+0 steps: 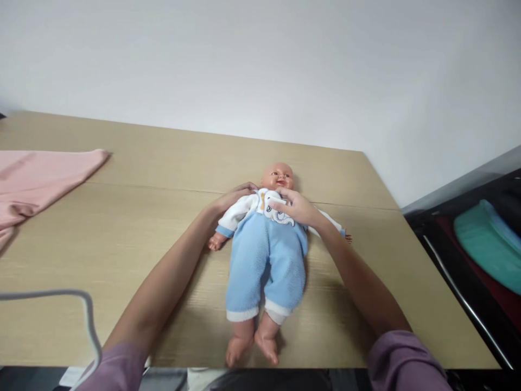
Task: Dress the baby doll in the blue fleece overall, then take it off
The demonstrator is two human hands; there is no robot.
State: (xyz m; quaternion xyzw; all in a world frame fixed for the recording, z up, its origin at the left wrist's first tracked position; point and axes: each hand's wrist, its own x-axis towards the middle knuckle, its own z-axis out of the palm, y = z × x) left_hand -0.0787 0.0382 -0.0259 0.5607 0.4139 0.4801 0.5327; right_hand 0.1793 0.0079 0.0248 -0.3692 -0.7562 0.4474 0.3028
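A baby doll point(266, 250) in a fuzzy blue and white romper lies on its back on the wooden table, head away from me and bare feet near the front edge. My left hand point(238, 194) rests at the doll's shoulder beside its neck; the fingers are stretched out, with the thumb hidden. Across the doll's chest lies my right hand point(300, 208), its thumb apart from the fingers, over the white animal patch point(280, 210) and touching the collar. Both arms pass along either side of the doll.
Pink cloth point(44, 176) lies on the left of the wooden table point(163, 157). A pale cable point(44, 294) curves in at lower left. White wall point(244, 65) rises behind. Beyond the table's right edge is a black-edged container point(459, 298) with green fabric point(484, 247).
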